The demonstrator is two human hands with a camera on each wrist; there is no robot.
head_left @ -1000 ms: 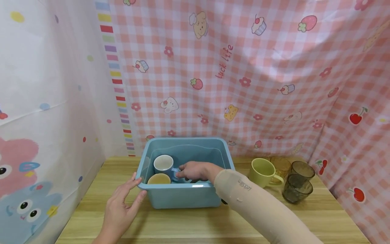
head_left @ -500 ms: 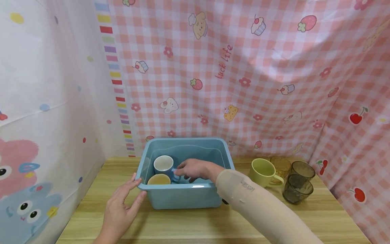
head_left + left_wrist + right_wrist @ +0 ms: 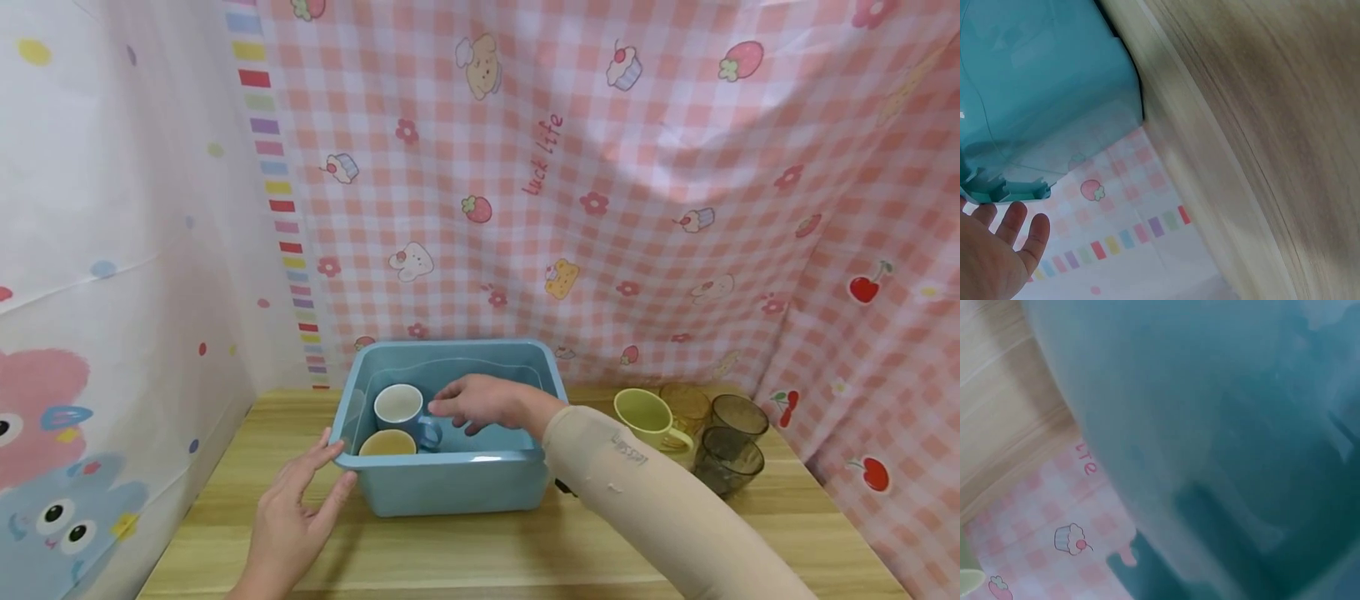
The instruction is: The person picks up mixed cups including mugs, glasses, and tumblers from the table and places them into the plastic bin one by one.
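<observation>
A blue plastic bin (image 3: 457,487) stands on the wooden table. Inside, at its left end, sit a blue mug (image 3: 429,433) with a white interior and, in front of it, a yellow cup (image 3: 387,443). My right hand (image 3: 483,400) is over the bin just right of the blue mug, its fingers loosely bent and holding nothing. It is out of sight in the right wrist view. With extended fingers, my left hand (image 3: 288,508) touches the bin's front left corner; in the left wrist view those fingertips (image 3: 1015,212) lie by the bin's rim (image 3: 1010,194).
To the right of the bin stand a yellow-green mug (image 3: 643,414), an amber glass (image 3: 684,402) and two dark glasses, one (image 3: 727,462) in front of the other (image 3: 738,417). A pink checked curtain (image 3: 465,167) hangs behind the table.
My right hand has let go of the blue mug's handle and risen slightly away from it. My left hand has stayed at the bin's corner. The head view has shifted a little.
</observation>
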